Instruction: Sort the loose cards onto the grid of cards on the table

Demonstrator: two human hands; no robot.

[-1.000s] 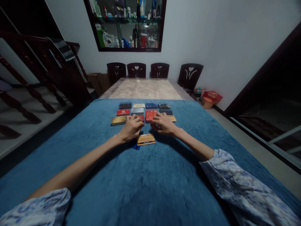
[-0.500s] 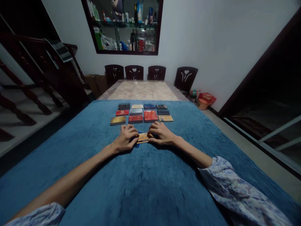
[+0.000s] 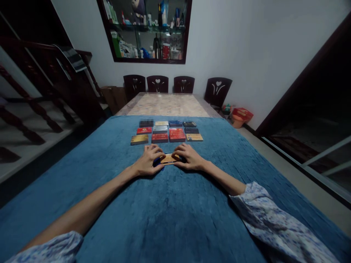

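Between my two hands, low on the blue cloth, is a small stack of cards (image 3: 169, 159) with an orange-yellow card on top. A bit of blue shows at its left end, beside my left thumb. My left hand (image 3: 148, 160) curls round the left end of the stack, thumb at the near edge and fingers over the far edge. From the other side my right hand (image 3: 189, 157) grips the right end in the same way. Both hands partly cover the stack. Just beyond them lie a gold card stack (image 3: 139, 139), a red card stack (image 3: 159, 138) and a yellow card stack (image 3: 194, 137).
Several more card stacks stand in rows behind, among them a taller red stack (image 3: 177, 134) and a white-blue stack (image 3: 160, 129). A blue cloth (image 3: 164, 219) covers the near table. Chairs (image 3: 157, 84) line the far end of the patterned tabletop (image 3: 167, 104).
The blue card that stuck out below the orange-yellow one now lies more in line with it. My hands have shifted slightly around the stack; the view has moved a little.
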